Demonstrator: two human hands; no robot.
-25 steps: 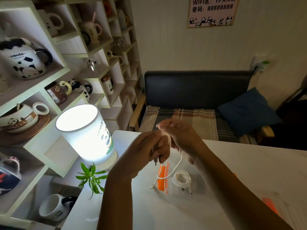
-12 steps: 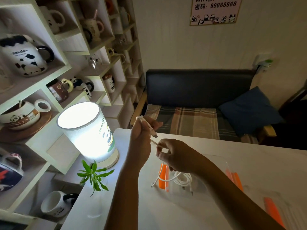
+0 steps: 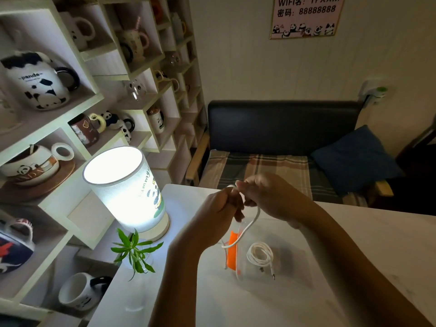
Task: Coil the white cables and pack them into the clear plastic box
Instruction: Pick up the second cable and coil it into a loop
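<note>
Both hands (image 3: 238,204) pinching white cable (image 3: 250,226), seemingly above clear box (image 3: 238,274)

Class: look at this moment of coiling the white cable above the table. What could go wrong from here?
1. The cable hangs in a loose loop below both hands, left hand and right hand; it might snag the clear plastic box or its orange latch.
2. Dropped carelessly, it could tangle with the coiled cable already in the box.
</note>
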